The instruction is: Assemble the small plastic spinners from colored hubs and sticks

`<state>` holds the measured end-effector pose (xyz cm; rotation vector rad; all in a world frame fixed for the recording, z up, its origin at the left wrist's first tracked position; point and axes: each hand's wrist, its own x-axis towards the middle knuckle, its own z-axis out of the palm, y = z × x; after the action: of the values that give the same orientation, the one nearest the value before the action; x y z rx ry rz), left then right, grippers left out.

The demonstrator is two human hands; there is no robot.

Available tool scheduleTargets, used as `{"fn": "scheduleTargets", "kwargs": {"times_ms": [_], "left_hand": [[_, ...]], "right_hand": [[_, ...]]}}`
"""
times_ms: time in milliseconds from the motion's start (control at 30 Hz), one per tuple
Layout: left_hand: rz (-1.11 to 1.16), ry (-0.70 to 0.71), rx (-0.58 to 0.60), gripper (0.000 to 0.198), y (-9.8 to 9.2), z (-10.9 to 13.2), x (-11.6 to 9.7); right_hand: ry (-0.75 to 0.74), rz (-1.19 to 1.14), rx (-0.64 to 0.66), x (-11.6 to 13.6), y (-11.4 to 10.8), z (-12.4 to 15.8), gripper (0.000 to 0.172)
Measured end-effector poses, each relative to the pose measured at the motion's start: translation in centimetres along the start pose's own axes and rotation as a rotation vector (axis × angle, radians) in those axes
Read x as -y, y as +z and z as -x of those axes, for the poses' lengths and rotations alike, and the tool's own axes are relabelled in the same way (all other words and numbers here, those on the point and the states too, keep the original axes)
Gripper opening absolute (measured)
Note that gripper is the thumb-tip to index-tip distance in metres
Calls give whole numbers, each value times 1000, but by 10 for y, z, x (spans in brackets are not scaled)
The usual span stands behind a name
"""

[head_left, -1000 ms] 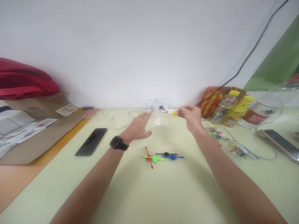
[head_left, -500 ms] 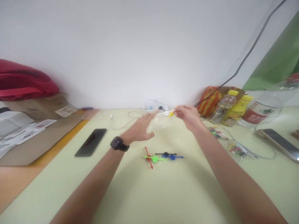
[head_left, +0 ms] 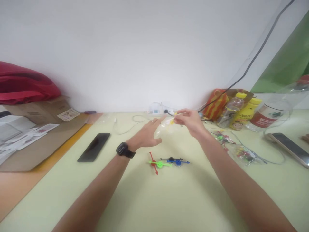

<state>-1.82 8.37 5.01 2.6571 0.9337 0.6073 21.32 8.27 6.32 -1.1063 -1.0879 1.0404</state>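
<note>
My left hand (head_left: 147, 133), with a black watch on its wrist, reaches forward over the pale green table (head_left: 145, 199) with fingers stretched out against a clear plastic bag (head_left: 162, 129). My right hand (head_left: 189, 121) is closed in a pinch on small white and yellow plastic pieces (head_left: 173, 119) at the bag's top. Nearer to me on the table lie small plastic arrows with round hubs: red (head_left: 153, 163), green (head_left: 159, 164), black (head_left: 172, 159) and blue (head_left: 179, 162).
A black phone (head_left: 94, 147) lies at the left and another phone (head_left: 289, 149) at the far right. Bottles (head_left: 243, 114), a striped bag (head_left: 215, 103) and clear bags of coloured pieces (head_left: 243, 155) crowd the right. Cardboard and papers (head_left: 29, 135) cover the left edge.
My right hand has moved left and toward my left hand, bringing the white and yellow pieces with it. The clear bag now sits between the two hands.
</note>
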Motion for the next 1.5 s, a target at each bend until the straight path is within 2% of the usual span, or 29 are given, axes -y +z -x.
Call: {"fn": "scheduleTargets", "kwargs": {"times_ms": [100, 200, 300, 433, 533, 600, 667, 733, 800, 867, 933, 1000, 1067, 1200, 1367, 1500], "left_hand": [[115, -12, 26, 99, 4, 0, 3], [195, -18, 50, 99, 7, 0, 8], [249, -27, 52, 98, 8, 1, 11], [342, -92, 71, 98, 7, 1, 16], [538, -249, 92, 96, 5, 0, 23], [746, -405, 48, 90, 2, -1, 28], [974, -554, -15, 79, -2, -1, 33], [1196, -670, -51, 64, -6, -2, 37], [1423, -736, -28, 50, -11, -1, 40], [1627, -761, 10, 46, -14, -1, 43], [1748, -769, -9, 47, -14, -2, 47], [1787, -747, -88, 40, -12, -3, 50], [1784, -677, -147, 27, -9, -5, 52], [1723, -594, -144, 22, 0, -7, 52], [1587, -641, -165, 23, 20, -5, 56], [1390, -673, -175, 31, 37, -4, 60]], "right_hand": [[-3, 97, 156, 3, -2, 4, 27], [-31, 201, 263, 4, -7, 4, 26], [-85, 351, 309, 4, -12, 3, 23], [-291, 615, 319, 11, -21, 1, 20], [-335, 682, 239, 17, -26, 0, 24], [-331, 701, 171, 20, -27, 0, 25], [-310, 746, 189, 21, -27, 1, 26], [-263, 805, 362, 20, -25, 4, 26], [-196, 868, 655, 18, -21, 9, 25], [-93, 951, 946, 13, -16, 14, 28], [59, 1053, 1148, 5, -10, 19, 41], [196, 1132, 1243, -4, -5, 21, 52], [256, 1149, 1280, -12, -1, 21, 51], [243, 1099, 1311, -18, -1, 17, 43], [227, 1086, 1272, -15, -8, 13, 41], [211, 1057, 1277, -14, -13, 10, 31]]}}
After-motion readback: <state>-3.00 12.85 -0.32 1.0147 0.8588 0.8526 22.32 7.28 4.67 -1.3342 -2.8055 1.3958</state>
